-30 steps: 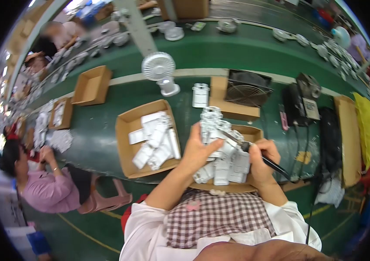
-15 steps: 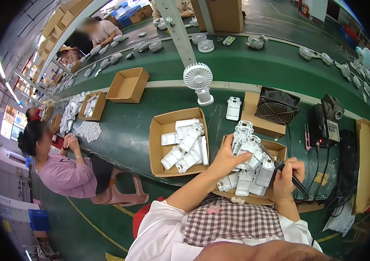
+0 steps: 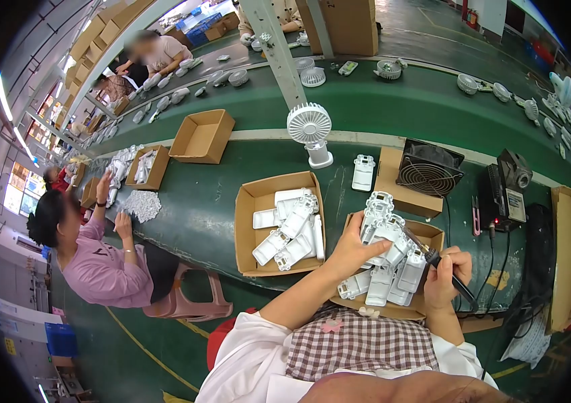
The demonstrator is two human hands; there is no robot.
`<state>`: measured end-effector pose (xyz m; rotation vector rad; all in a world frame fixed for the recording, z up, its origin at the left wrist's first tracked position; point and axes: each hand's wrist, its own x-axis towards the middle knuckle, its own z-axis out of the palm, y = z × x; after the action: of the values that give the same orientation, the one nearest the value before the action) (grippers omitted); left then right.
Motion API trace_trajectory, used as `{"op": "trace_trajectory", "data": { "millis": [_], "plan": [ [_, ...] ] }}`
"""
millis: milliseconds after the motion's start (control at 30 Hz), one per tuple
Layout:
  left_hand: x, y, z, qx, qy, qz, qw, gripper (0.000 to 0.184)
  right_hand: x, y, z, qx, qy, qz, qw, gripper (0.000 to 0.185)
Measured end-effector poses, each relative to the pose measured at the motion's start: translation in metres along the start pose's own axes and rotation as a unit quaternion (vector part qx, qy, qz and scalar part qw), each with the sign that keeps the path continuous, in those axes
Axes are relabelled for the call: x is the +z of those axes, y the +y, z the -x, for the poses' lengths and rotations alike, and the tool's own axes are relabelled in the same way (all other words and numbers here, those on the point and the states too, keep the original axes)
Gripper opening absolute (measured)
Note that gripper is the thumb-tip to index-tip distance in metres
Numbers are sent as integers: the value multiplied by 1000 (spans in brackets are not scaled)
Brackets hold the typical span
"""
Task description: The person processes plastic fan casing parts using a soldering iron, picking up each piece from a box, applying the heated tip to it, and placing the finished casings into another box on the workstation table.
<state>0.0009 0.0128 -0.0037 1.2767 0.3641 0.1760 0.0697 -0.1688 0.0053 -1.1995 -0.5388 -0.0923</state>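
Note:
My left hand [image 3: 351, 252] is closed around a white plastic fan-handle housing [image 3: 381, 228], thumb across its front. In my right hand [image 3: 445, 277] is a soldering iron [image 3: 432, 256] with a black handle, held like a pen. Its metal tip points up and left at the housing's right edge; whether it touches, I cannot tell. Below both hands is a cardboard box [image 3: 414, 311] with several white housings [image 3: 381, 283] piled in it. Left of my hands, another cardboard box [image 3: 246, 235] holds more white housings [image 3: 291, 232].
A small white fan [image 3: 309, 127] stands behind the boxes. One housing [image 3: 363, 173] lies near a black cooling fan [image 3: 430, 168]. Tweezers [image 3: 476, 213] and a black soldering station [image 3: 503, 195] sit at right, cables running forward. A co-worker [image 3: 107, 269] sits at left; a conveyor [image 3: 366, 101] runs behind.
My hands hold nearly the same pose on the housing and iron. The co-worker at left has parted their hands, raising one. The whole view has shifted slightly.

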Motion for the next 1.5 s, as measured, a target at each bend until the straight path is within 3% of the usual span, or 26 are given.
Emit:
{"op": "trace_trajectory", "data": {
  "millis": [267, 400, 467, 600, 700, 967, 1233, 1500],
  "plan": [
    [0, -3, -1, 9, -3, 5, 1000, 79, 1, -3, 0, -10, 6, -17, 1000, 19],
    [2, -1, 0, 41, 18, -59, 997, 82, -3, 0, 0, -21, 1, -36, 999, 20],
    [3, 11, 3, -38, -1, -3, 999, 82, -4, 1, 1, -23, 1, -43, 999, 20],
    [3, 10, 4, -32, -9, 97, 995, 51, -5, 2, 1, -24, 7, -48, 999, 20],
    [-3, 2, 2, -24, -35, 189, 981, 58, -6, 4, 1, -16, 9, -51, 999, 19],
    [-2, 3, 2, -36, -21, 163, 986, 61, -8, 9, 2, 0, 24, -43, 999, 27],
    [-6, -8, -1, -3, -37, 172, 984, 71, -3, 3, 1, 18, 13, -43, 999, 19],
    [-7, -11, -1, 4, -41, 164, 986, 68, -1, 6, -1, -5, 51, -17, 999, 18]
  ]
}}
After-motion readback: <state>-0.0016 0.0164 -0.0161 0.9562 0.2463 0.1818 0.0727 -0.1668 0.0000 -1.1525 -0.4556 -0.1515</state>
